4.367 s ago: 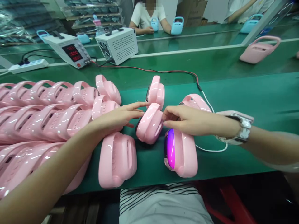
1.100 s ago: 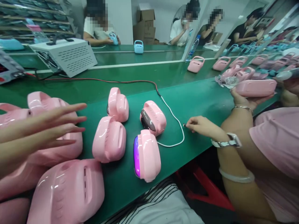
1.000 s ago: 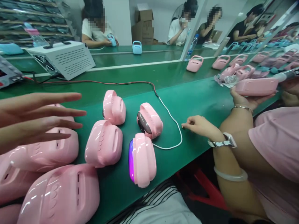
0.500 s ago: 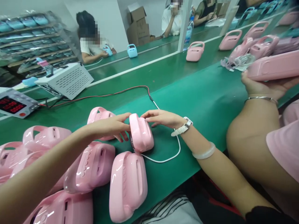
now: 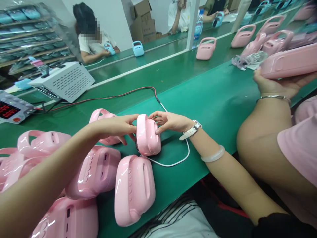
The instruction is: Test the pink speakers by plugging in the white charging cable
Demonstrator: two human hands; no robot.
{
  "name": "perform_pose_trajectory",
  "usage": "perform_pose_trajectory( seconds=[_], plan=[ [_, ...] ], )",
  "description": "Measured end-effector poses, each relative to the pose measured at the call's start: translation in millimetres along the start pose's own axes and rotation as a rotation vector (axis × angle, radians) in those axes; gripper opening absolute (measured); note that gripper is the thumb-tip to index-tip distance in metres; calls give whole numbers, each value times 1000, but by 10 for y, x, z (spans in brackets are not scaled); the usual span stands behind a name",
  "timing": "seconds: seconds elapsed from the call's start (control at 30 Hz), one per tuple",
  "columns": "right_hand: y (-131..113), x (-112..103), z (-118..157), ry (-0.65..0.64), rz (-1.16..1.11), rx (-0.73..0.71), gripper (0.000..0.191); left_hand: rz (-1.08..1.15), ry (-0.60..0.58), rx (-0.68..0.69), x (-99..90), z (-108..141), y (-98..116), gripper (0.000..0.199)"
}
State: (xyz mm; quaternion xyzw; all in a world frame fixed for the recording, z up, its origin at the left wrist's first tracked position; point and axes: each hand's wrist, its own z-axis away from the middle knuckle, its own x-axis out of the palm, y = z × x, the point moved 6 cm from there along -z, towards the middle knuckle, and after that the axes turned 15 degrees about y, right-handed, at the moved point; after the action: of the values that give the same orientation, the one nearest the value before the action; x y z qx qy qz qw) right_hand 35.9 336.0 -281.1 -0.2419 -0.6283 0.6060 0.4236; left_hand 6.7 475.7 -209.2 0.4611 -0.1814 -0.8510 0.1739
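Observation:
A glossy pink device with a handle [image 5: 149, 137] stands on the green work surface between my two hands. My left hand [image 5: 121, 127] touches its left side, its fingers apart and partly behind the device. On the other side my right hand [image 5: 169, 121] holds the top right edge, with the thumb on the near face and the fingers behind. A white cable [image 5: 173, 164] comes out from under the device and loops to the right. Just below stands another pink device [image 5: 135, 190], touched by neither hand.
Several pink devices [image 5: 104, 172] crowd the left. Red and black wires [image 5: 119, 96] run from a power supply [image 5: 15, 107] near a white vented box [image 5: 66, 81]. At the right, a person's hand [image 5: 274, 82] holds a pink device. Other people sit across the table.
My right thumb has come down onto the near face of the pink device. My left hand stays beside it. The whole view has shifted slightly.

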Motion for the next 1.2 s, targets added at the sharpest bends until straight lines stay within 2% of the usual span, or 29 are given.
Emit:
perform_pose_trajectory(
  seconds=[0.27,0.57,0.63,0.73,0.87,1.03,1.2],
  plan=[
    [2,-11,2,10,25,-21,56,0,10,-10,14,37,29,79],
    [-5,9,66,167,3,112,49,65,19,-77,10,-7,62,87],
    [-33,-11,76,152,6,109,50,52,8,-81,1,-10,72,90],
    [-113,-70,107,105,72,63,48,25,-18,-79,-8,-11,74,94],
    [-210,-130,163,165,232,10,27,29,-28,-48,-16,-2,68,93],
    [-232,0,242,162,347,19,33,11,-29,-36,1,19,48,91],
    [-168,-11,248,207,411,77,36,-6,-29,-21,13,-19,29,91]
  ],
)
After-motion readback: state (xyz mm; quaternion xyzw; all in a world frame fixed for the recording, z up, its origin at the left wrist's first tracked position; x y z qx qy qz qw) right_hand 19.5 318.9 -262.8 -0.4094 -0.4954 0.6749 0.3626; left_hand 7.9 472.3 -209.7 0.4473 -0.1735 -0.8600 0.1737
